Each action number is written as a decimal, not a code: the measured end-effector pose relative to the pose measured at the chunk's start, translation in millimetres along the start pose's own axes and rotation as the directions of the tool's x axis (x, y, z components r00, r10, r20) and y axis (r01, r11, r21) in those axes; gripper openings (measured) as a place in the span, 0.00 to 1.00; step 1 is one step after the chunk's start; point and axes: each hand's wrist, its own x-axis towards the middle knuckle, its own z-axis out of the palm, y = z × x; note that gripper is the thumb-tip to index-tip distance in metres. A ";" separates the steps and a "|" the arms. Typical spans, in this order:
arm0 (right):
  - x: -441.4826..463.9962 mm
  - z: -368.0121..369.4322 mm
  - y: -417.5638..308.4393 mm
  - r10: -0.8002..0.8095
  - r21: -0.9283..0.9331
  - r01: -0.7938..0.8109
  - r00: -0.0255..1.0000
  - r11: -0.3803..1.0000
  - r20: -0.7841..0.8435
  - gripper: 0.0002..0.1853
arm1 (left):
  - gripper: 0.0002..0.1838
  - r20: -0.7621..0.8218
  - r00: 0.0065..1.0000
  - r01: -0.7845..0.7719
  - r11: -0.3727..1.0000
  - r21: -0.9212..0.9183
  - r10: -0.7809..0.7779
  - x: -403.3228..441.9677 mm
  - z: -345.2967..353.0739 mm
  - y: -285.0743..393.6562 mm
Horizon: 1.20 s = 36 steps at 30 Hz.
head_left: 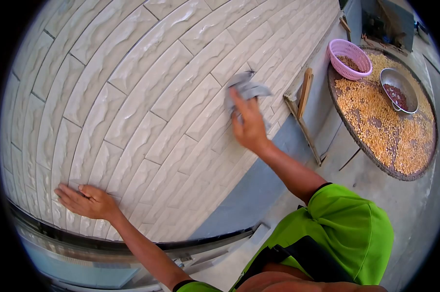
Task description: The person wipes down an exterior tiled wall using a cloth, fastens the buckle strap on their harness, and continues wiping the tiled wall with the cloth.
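Observation:
A wall of pale, brick-shaped tiles (pixel 132 73) with a rough relief and dark joints fills most of the view. My right hand (pixel 249 119) presses a crumpled grey cloth (pixel 249 90) against the tiles, right of the wall's middle. The fingers are partly hidden in the cloth's folds. At lower left, my left hand (pixel 88 202) lies flat on the tiles with its fingers stretched out, holding nothing.
At right stands a large round woven tray (pixel 349 124) spread with yellow kernels. On it sit a pink basket (pixel 350 57) and a metal bowl (pixel 404 80) with reddish contents. A wooden frame (pixel 305 92) sticks out beside the wall. Below the tiles runs a dark ledge (pixel 181 245).

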 end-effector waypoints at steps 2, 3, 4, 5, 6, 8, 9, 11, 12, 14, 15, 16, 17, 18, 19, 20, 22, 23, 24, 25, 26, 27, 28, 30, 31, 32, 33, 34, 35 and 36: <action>-1.4 -0.6 -1.9 -0.008 0.018 0.007 0.998 1.000 0.061 0.32 | 0.27 0.021 1.000 0.001 1.000 0.029 -0.002 -1.5 0.3 -1.0; -1.7 -1.1 -0.9 -0.016 0.039 0.011 0.992 0.999 0.125 0.30 | 0.27 0.018 1.000 0.001 1.000 0.025 -0.001 -1.4 0.7 0.1; 0.1 -2.0 10.3 -0.016 -0.002 0.017 0.993 1.000 0.115 0.29 | 0.26 0.010 1.000 0.004 1.000 0.021 -0.004 -0.7 0.7 0.5; 7.3 -5.4 19.1 -0.019 0.000 0.020 0.994 1.000 0.110 0.29 | 0.25 -0.001 1.000 0.007 1.000 0.019 -0.007 0.5 0.9 0.6; 16.2 -9.0 28.7 -0.052 -0.033 0.055 0.996 0.998 0.068 0.29 | 0.25 -0.008 1.000 0.007 1.000 0.020 -0.007 1.5 0.7 0.9; 33.8 -14.1 45.8 -0.077 -0.072 0.076 0.997 0.994 -0.005 0.30 | 0.26 -0.010 1.000 0.002 1.000 0.003 -0.002 1.8 0.6 1.7; 46.8 -18.5 52.5 -0.084 -0.070 0.084 0.996 0.994 -0.004 0.30 | 0.26 -0.013 1.000 0.007 1.000 0.007 -0.007 1.0 2.5 0.6; 67.9 -23.7 60.8 0.092 -0.049 -0.097 0.991 0.994 -0.099 0.30 | 0.27 0.004 1.000 -0.003 1.000 -0.006 0.003 -0.7 2.1 -2.9; 73.4 -20.0 60.3 0.086 -0.042 -0.090 0.992 0.995 -0.090 0.30 | 0.27 0.005 1.000 0.002 1.000 0.006 -0.002 -0.4 1.2 -2.2; 83.1 -11.0 57.1 0.054 0.081 -0.036 0.971 0.996 -0.234 0.30 | 0.26 0.000 1.000 0.010 1.000 -0.013 -0.010 1.6 0.3 2.8; 83.7 -8.7 45.9 0.046 0.087 -0.027 0.972 0.996 -0.231 0.30 | 0.26 -0.004 1.000 0.016 1.000 -0.005 -0.016 2.1 -0.8 4.1; 75.5 -6.7 30.6 -0.005 0.091 0.017 0.991 0.996 -0.133 0.31 | 0.26 -0.007 1.000 0.012 1.000 0.005 -0.011 3.1 -1.0 5.5; 67.6 -5.3 13.4 -0.056 0.099 0.059 0.998 0.993 -0.035 0.31 | 0.26 -0.010 1.000 0.006 1.000 0.012 -0.006 4.2 -0.7 6.3; 58.2 -5.1 -4.2 -0.072 0.083 0.066 0.994 0.994 0.082 0.29 | 0.26 -0.014 1.000 0.006 1.000 0.015 -0.006 4.3 -0.2 5.3; 52.7 -1.7 -16.7 -0.083 0.066 0.072 0.976 0.995 0.199 0.27 | 0.26 -0.007 1.000 0.007 1.000 -0.004 -0.007 3.1 0.3 3.2; 54.7 10.4 -18.1 -0.319 0.116 0.314 0.947 0.942 0.035 0.23 | 0.26 0.001 1.000 0.007 1.000 -0.024 -0.007 2.3 0.9 2.1; 57.3 7.7 -13.7 -0.274 0.081 0.268 0.958 0.960 0.088 0.22 | 0.26 0.004 1.000 0.006 1.000 -0.020 -0.006 1.6 1.2 2.6; 59.9 6.8 -11.2 -0.230 0.047 0.225 0.963 0.973 0.142 0.21 | 0.26 0.007 1.000 0.008 1.000 -0.011 -0.008 1.5 0.3 1.9; 66.9 5.3 -5.9 -0.239 0.056 0.233 0.961 0.971 0.140 0.21 | 0.26 0.001 1.000 0.010 1.000 -0.001 -0.010 1.6 0.0 1.9; 77.7 2.5 2.4 -0.187 0.055 0.184 0.980 0.981 0.068 0.21 | 0.26 0.005 1.000 0.014 1.000 -0.001 -0.014 1.9 0.1 2.7; 89.1 0.4 10.3 -0.131 0.058 0.131 0.991 0.990 -0.003 0.20 | 0.26 0.012 1.000 0.017 1.000 -0.001 -0.017 2.1 -0.1 3.1; 100.0 0.9 13.8 -0.075 0.063 0.079 0.995 0.995 -0.072 0.20 | 0.26 0.011 1.000 0.022 1.000 0.007 -0.022 2.7 -0.2 3.6; 109.3 3.2 15.2 -0.080 0.067 0.084 0.995 0.994 -0.066 0.20 | 0.26 0.011 1.000 0.023 1.000 0.004 -0.023 3.0 -0.5 4.2; 124.7 5.6 12.2 -0.040 0.181 0.082 0.974 0.980 -0.224 0.21 | 0.26 0.011 0.999 0.032 0.999 0.007 -0.032 1.9 -0.9 4.0; 124.4 9.1 7.1 -0.048 0.185 0.091 0.974 0.979 -0.221 0.21 | 0.26 0.012 0.999 0.037 0.999 0.006 -0.037 1.8 -0.3 3.4; 119.7 14.2 -2.1 -0.129 0.137 0.152 0.978 0.979 -0.167 0.22 | 0.26 0.012 0.999 0.041 0.999 0.004 -0.041 1.7 0.2 3.0; 112.7 19.0 -13.5 -0.203 0.093 0.213 0.973 0.973 -0.108 0.23 | 0.26 0.010 0.999 0.046 0.999 0.009 -0.046 1.3 0.1 2.4; 104.9 23.6 -26.2 -0.253 0.073 0.255 0.967 0.964 -0.032 0.24 | 0.26 0.007 0.999 0.041 0.999 0.008 -0.041 1.0 0.3 2.1; 99.2 23.9 -42.1 -0.275 0.100 0.270 0.961 0.958 0.035 0.24 | 0.26 0.007 0.999 0.035 0.999 0.005 -0.035 0.9 0.3 1.7; 96.4 23.7 -53.6 -0.288 0.135 0.276 0.955 0.951 0.076 0.24 | 0.26 0.008 0.999 0.035 0.999 0.006 -0.035 0.9 -0.2 1.4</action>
